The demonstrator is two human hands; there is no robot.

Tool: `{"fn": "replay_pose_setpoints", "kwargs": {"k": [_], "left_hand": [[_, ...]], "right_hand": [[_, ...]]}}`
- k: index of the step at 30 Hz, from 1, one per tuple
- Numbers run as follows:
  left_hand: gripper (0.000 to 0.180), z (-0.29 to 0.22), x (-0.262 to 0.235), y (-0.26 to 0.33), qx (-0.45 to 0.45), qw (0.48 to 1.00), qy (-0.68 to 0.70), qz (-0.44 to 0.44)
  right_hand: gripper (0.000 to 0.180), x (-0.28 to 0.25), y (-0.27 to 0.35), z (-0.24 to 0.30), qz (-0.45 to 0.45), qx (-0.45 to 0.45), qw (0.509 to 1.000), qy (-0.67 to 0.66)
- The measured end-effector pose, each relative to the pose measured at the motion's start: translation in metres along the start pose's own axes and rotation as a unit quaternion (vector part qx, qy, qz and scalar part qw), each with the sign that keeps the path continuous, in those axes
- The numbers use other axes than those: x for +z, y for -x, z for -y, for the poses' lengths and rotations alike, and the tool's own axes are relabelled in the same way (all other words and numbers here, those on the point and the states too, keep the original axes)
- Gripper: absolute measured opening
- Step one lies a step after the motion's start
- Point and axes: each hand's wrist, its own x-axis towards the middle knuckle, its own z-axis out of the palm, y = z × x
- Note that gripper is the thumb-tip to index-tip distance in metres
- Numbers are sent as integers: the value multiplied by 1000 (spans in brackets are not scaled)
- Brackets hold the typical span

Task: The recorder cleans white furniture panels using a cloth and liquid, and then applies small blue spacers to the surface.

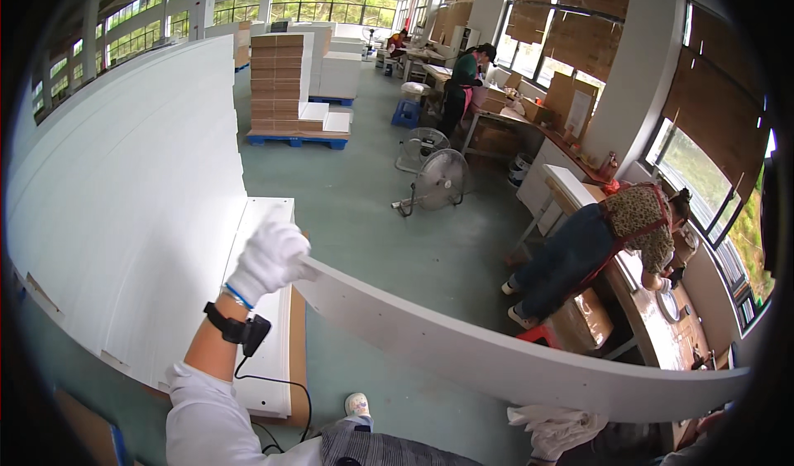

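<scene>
A long white board (463,352) with small dark holes spans the view in front of me, its far-right end reaching over the workbench side. My left hand (269,255), in a white glove, is closed round the board's left end. My right hand (558,427), also gloved, grips the board's lower edge near its right part; some of its fingers are hidden. Below my left hand lies a low stack of white boards (269,383). To the left rises a tall stack of white panels (132,218).
At right a person (591,247) bends over a workbench (662,325). Two floor fans (440,176) stand ahead on the green floor. Beyond are a blue pallet (298,142) with stacked boards and another person (465,86) at a bench. A cable (308,400) hangs from my left wrist device.
</scene>
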Motion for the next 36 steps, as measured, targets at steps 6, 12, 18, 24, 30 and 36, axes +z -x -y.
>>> {"fn": "replay_pose_setpoints", "kwargs": {"k": [6, 12, 18, 24, 30, 36], "left_hand": [[32, -98, 75, -101, 62, 953, 297, -26], [34, -94, 93, -168, -65, 923, 359, -123], [30, -67, 146, -131, -211, 905, 334, -158], [30, -68, 175, -95, -361, 869, 319, -117], [48, -105, 170, -45, -578, 764, 286, -28], [38, -163, 172, 29, -790, 525, 306, -77]], "right_hand": [[50, 14, -125, -5, 92, 23, 995, -13], [52, 47, -265, 2, 192, 67, 979, 3], [50, 91, -423, -33, 195, 104, 967, 123], [46, 162, -532, -106, 325, 203, 906, 178], [44, 250, -551, -205, 515, 334, 765, 194], [34, 341, -469, -311, 698, 260, 551, 377]]}}
